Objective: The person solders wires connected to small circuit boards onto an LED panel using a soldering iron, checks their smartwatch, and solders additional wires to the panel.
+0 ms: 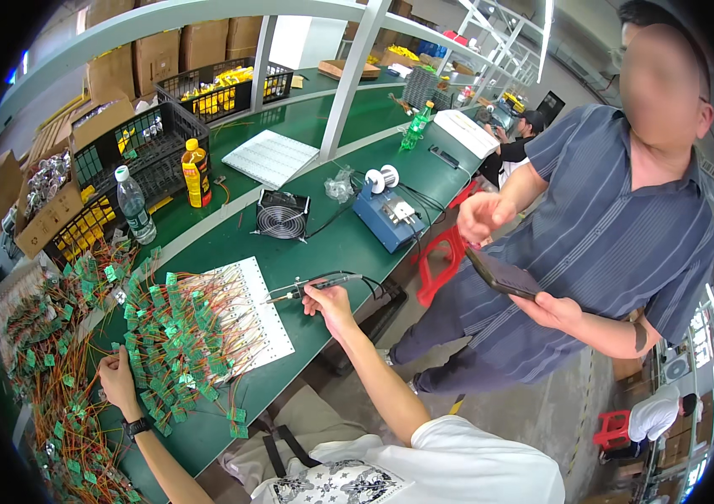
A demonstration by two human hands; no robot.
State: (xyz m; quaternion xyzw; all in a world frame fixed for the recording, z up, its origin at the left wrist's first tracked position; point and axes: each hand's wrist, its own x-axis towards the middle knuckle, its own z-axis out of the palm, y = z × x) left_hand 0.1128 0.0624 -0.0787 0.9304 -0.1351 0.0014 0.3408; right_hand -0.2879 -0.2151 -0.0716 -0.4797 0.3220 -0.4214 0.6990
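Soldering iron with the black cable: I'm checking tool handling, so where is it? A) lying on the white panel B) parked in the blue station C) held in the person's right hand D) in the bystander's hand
C: the right hand grips the soldering iron above the green bench.

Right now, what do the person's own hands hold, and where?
Right hand grips the soldering iron near its handle's middle. Left hand rests on the green circuit boards, holding nothing.

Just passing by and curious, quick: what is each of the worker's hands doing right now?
Left hand: fingers bent, resting on the pile of small green circuit boards, gripping nothing clearly.
Right hand: closed on the soldering iron.
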